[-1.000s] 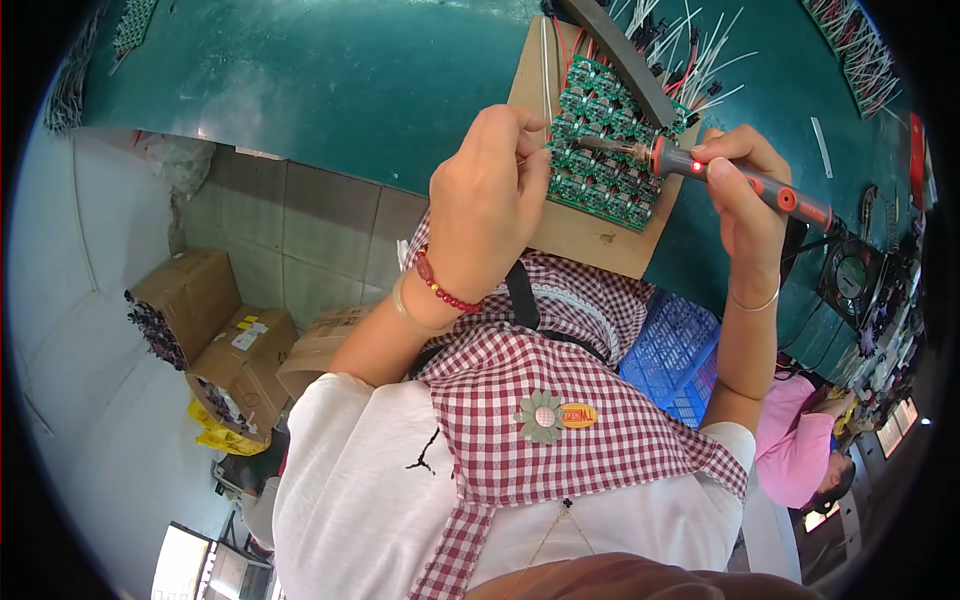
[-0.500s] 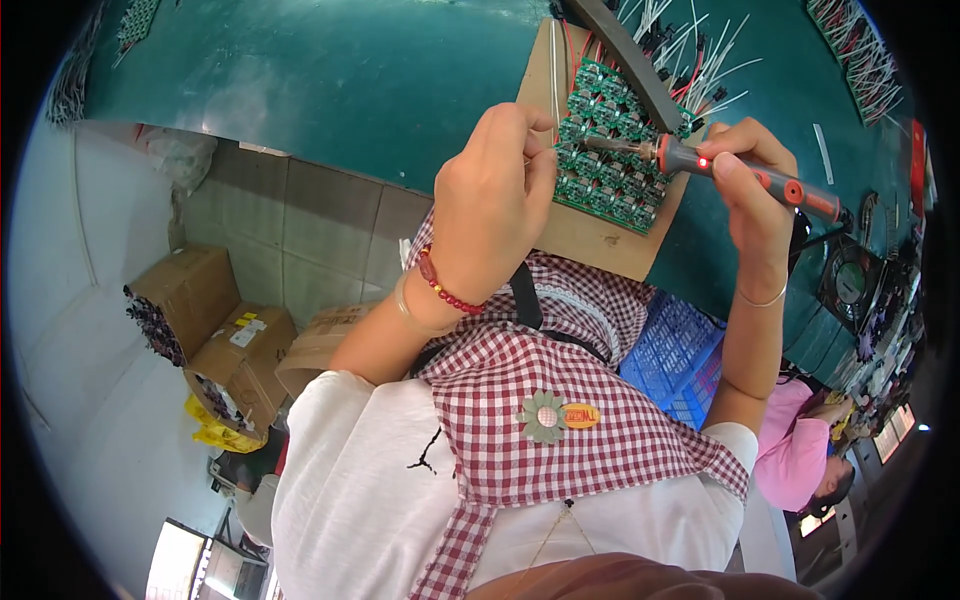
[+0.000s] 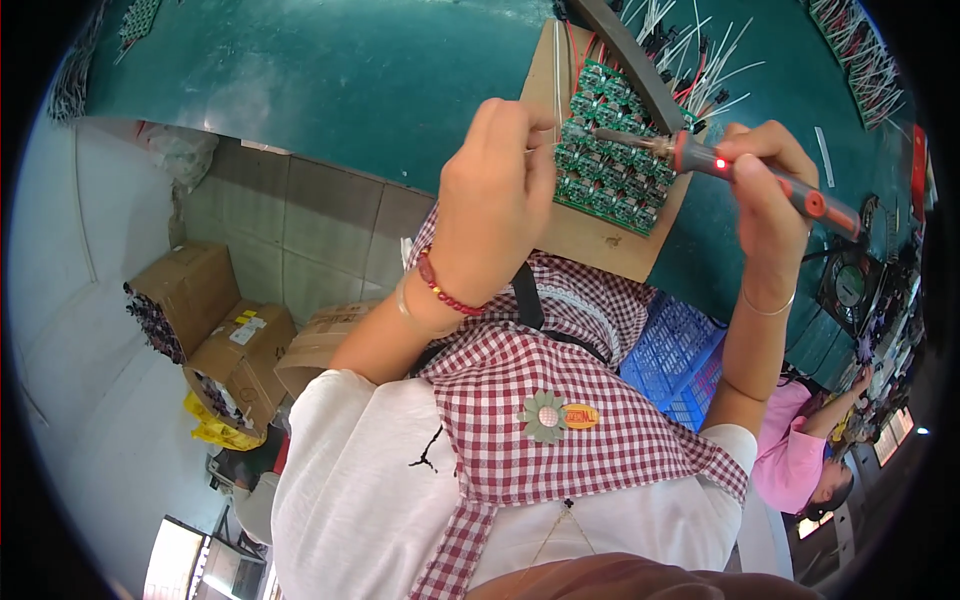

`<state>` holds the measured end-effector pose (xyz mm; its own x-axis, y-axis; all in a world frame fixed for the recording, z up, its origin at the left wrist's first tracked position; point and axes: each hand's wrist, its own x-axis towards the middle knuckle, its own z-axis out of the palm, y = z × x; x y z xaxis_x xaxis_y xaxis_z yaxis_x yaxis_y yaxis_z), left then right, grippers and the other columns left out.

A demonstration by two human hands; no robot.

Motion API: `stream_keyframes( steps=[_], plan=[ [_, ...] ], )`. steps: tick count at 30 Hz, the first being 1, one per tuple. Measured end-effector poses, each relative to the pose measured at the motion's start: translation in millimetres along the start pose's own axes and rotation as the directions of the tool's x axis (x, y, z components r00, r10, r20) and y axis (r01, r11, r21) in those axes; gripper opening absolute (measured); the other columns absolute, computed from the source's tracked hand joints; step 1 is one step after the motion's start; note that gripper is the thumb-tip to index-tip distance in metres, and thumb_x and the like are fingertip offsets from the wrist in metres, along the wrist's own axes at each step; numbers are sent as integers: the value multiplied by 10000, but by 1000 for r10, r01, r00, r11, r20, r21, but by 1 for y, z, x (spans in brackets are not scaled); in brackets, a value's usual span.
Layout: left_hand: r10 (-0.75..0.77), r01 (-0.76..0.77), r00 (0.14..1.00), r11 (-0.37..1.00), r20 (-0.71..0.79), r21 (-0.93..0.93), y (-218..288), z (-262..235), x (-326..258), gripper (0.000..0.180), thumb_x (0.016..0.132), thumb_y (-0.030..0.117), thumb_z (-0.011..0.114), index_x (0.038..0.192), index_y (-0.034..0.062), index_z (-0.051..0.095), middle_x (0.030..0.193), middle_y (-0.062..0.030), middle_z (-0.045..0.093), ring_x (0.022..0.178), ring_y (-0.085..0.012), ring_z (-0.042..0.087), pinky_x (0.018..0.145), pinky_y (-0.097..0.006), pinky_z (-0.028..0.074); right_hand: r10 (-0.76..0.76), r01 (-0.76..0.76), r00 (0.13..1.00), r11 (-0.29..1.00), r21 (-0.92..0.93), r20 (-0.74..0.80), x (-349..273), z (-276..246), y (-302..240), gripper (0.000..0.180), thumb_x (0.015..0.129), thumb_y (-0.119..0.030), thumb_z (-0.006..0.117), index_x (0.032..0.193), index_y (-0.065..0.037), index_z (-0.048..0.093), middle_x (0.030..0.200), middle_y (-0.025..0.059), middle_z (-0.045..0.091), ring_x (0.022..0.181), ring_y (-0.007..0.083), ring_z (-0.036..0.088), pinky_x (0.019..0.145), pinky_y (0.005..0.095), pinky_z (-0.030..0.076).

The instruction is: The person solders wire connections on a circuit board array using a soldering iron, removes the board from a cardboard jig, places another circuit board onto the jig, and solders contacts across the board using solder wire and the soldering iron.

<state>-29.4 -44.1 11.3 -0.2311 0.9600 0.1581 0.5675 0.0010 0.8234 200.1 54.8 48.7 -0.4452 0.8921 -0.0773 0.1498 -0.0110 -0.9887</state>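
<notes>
In my right hand [image 3: 770, 190] is a soldering iron [image 3: 800, 195] with a dark grey and red handle and a lit red light. Its metal tip points left, over a panel of green circuit boards [image 3: 620, 185]. My left hand [image 3: 500, 180] is closed in a pinch at the panel's left edge. A thin wire shows at those fingertips; the fingers partly hide it. Under the panel lies a brown board [image 3: 600, 245]. A dark bar [image 3: 635, 65] slants across the panel's upper part, and white, red and black wires [image 3: 690, 60] fan out beyond it.
The green tabletop [image 3: 300, 80] spreads to the left. More wired boards [image 3: 860, 60] lie at the far right, with a black fan [image 3: 850, 285] below them. A blue basket [image 3: 670, 350] stands under the table edge. Cardboard boxes [image 3: 240, 360] are at left; a person in pink [image 3: 795, 460] sits at right.
My right hand has drawn the soldering iron slightly right, so its tip sits farther from my left fingertips. My left hand has barely moved. The person in pink has stretched out an arm.
</notes>
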Motion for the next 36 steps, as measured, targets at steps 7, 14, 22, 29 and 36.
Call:
stream_keyframes(
  steps=[7, 14, 22, 29, 36],
  plan=[
    [-133, 140, 990, 977, 56, -159, 2, -13, -13, 233, 835, -65, 638, 1043, -21, 542, 861, -51, 599, 697, -56, 552, 589, -208, 459, -176, 195, 964, 978, 77, -201, -28, 16, -1, 388, 917, -347, 635, 1007, 31, 642, 744, 52, 602, 587, 78, 505, 545, 201, 326],
    [-37, 196, 963, 775, 266, -601, 30, -13, -43, 370, 847, -95, 630, 1137, 14, 427, 957, -74, 587, 853, -85, 608, 667, -185, 477, -460, 459, 888, 877, -139, 26, -41, 69, 0, 373, 758, -125, 800, 1074, -59, 614, 901, 127, 669, 820, 265, 632, 727, 350, 473],
    [-5, 134, 964, 874, 266, -467, 26, -28, -31, 175, 797, -41, 695, 920, 8, 580, 829, -29, 564, 661, -50, 526, 540, -187, 407, -463, 453, 886, 874, -174, -17, -53, 65, -6, 299, 736, 32, 744, 991, -52, 613, 808, 95, 612, 744, 256, 578, 686, 352, 460],
    [-11, 9, 999, 999, -49, -31, -22, -34, -20, 146, 750, -54, 672, 730, 24, 550, 691, -57, 540, 548, -122, 560, 482, -251, 437, -379, 292, 903, 888, -356, -203, -85, 55, -1, 290, 837, -134, 706, 1073, 14, 626, 734, 100, 597, 679, 212, 557, 610, 320, 443],
    [4, -3, 998, 1000, -61, 14, -27, -25, -24, 169, 732, -28, 684, 719, 36, 528, 680, -44, 535, 508, -149, 530, 468, -270, 429, -257, 169, 917, 943, -287, -304, -89, 85, 21, 236, 775, -24, 694, 1001, 22, 643, 706, 102, 619, 564, 159, 551, 500, 261, 413]
  ],
)
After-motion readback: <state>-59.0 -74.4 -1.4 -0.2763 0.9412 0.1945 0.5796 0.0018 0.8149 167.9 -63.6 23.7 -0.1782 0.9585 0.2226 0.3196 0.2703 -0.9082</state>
